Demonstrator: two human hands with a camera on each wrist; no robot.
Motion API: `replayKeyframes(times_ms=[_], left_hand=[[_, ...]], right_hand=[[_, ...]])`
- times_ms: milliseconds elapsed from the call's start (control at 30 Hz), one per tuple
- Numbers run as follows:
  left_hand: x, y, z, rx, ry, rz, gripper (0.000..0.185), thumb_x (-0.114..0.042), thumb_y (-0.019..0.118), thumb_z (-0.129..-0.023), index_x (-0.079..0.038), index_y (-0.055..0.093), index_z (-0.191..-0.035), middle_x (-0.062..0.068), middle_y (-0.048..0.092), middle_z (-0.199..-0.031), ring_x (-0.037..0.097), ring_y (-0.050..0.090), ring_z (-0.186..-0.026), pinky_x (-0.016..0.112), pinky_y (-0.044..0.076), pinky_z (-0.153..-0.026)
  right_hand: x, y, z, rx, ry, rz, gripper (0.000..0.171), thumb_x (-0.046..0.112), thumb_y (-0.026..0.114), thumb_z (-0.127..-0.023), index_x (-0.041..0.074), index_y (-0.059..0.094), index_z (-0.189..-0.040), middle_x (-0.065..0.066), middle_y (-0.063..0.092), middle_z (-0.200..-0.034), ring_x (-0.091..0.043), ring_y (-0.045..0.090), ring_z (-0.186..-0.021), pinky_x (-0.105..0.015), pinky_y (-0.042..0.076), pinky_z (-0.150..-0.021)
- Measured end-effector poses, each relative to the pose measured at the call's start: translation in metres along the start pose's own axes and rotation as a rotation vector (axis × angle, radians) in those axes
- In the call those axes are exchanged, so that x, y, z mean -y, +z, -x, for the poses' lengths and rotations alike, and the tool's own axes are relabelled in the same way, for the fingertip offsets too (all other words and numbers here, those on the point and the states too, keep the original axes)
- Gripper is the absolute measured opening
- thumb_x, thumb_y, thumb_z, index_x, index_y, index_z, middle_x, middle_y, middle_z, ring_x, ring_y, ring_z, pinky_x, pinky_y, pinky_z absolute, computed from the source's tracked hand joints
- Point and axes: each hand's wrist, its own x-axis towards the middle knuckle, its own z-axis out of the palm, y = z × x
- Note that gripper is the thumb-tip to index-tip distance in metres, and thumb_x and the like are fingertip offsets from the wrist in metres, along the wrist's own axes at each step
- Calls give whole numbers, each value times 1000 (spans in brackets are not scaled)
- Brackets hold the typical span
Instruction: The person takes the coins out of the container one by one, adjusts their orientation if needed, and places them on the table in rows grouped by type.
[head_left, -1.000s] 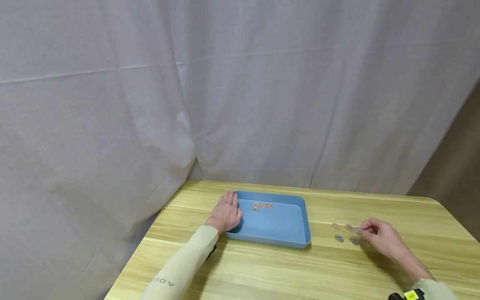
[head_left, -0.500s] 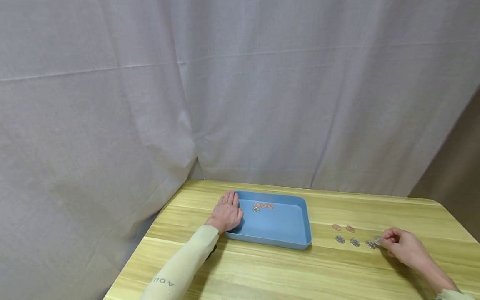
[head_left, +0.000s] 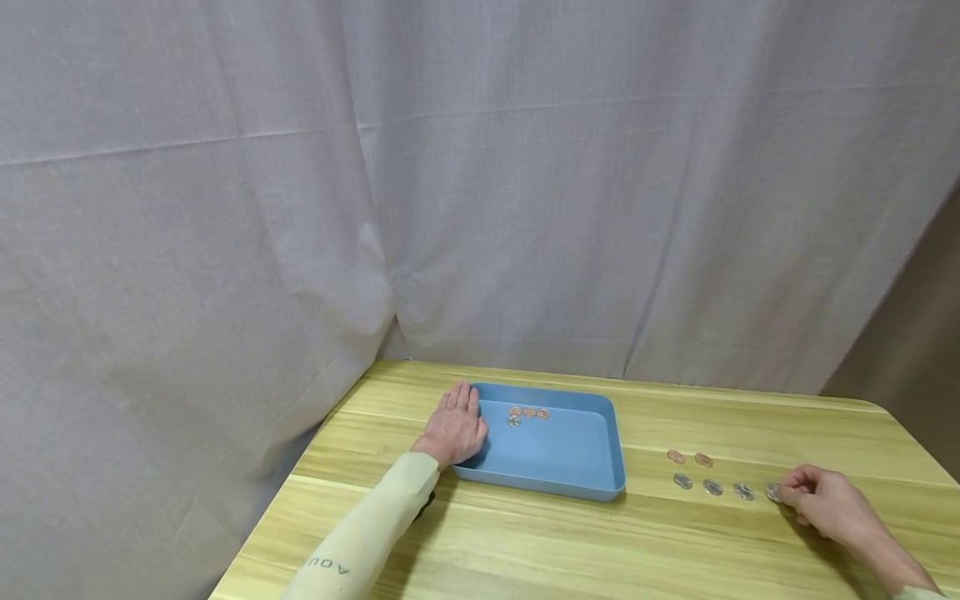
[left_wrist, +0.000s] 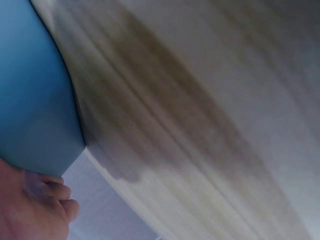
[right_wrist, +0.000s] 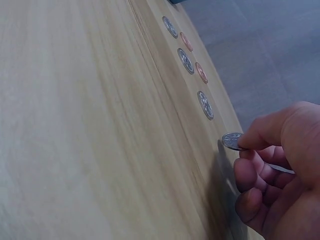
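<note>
Right wrist view: right hand [right_wrist: 272, 165], fingers curled, pinches a silver coin [right_wrist: 231, 141] just above the table [right_wrist: 75, 140], at three o'clock of the coin row. Left hand [head_left: 453, 425] lies flat against the blue tray [head_left: 570, 467].

Grey curtain [head_left: 525, 183] behind wooden table [head_left: 570, 542]

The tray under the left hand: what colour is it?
Plain blue; the tray shows best in the head view.

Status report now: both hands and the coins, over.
Left hand flat on blue tray edge. Right hand pinches silver coin just above table, at row's end. Nothing in the way.
</note>
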Motion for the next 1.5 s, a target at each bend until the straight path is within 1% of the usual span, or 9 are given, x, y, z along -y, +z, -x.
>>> replayKeyframes(times_ms=[200,467,700,833,933,1033,1200,1300,1500], left_hand=[[0,0,0,0,-2,3,63,-36,25,-103,-1,24,-155,16,21,-163,28,20,-152,40,21,-124],[0,0,0,15,-5,11,63,-37,24,-103,-2,23,-155,15,19,-164,28,19,-153,40,20,-125],[0,-1,0,19,-7,17,62,-36,24,-103,-2,22,-155,15,18,-164,28,17,-153,40,20,-125],[0,-2,0,18,-12,22,62,-36,24,-103,-3,23,-155,15,18,-164,27,17,-153,40,20,-125],[0,-2,0,20,-13,26,62,-36,24,-103,-3,23,-155,15,18,-164,27,17,-153,40,20,-125],[0,-2,0,23,-13,27,62,-36,24,-103,-3,23,-155,15,18,-164,27,17,-153,40,20,-125],[0,-1,-1,28,-16,27,62,-36,24,-103,-3,22,-156,14,18,-164,27,17,-153,39,20,-125],[0,-1,-1,26,-14,24,62,-37,24,-103,-3,23,-156,14,19,-164,27,17,-153,40,20,-125],[1,-1,-1,28,-12,11,63,-37,24,-103,-3,23,-155,15,20,-164,27,18,-153,39,21,-124]], right_hand=[[-3,-4,-2,47,33,-4,26,28,60,-93,2,62,-95,0,59,-72,-6,52,-59,-24,45,-49],[-4,-7,-4,73,58,0,24,25,56,-93,3,62,-94,1,59,-72,-7,53,-60,-25,46,-49],[-8,-7,-4,85,49,-1,17,21,58,-90,4,61,-86,2,55,-64,-6,47,-52,-23,42,-46],[-10,-8,-7,127,75,-16,19,21,57,-91,3,61,-89,2,52,-63,-6,43,-47,-23,40,-43],[-9,-9,-9,145,88,-20,18,19,56,-89,2,62,-89,2,51,-62,-6,41,-46,-23,39,-42],[-10,-8,-10,139,87,-18,16,18,58,-87,3,62,-88,2,51,-62,-6,41,-45,-23,40,-41],[-12,-8,-10,125,91,-17,18,21,59,-88,3,62,-88,2,51,-62,-6,42,-46,-23,40,-41],[-12,-9,-9,105,83,11,20,22,57,-88,3,62,-90,2,54,-64,-7,45,-49,-24,41,-43],[-6,-18,-10,30,-9,98,19,20,54,-90,4,63,-88,2,58,-67,-8,50,-59,-24,40,-53]])
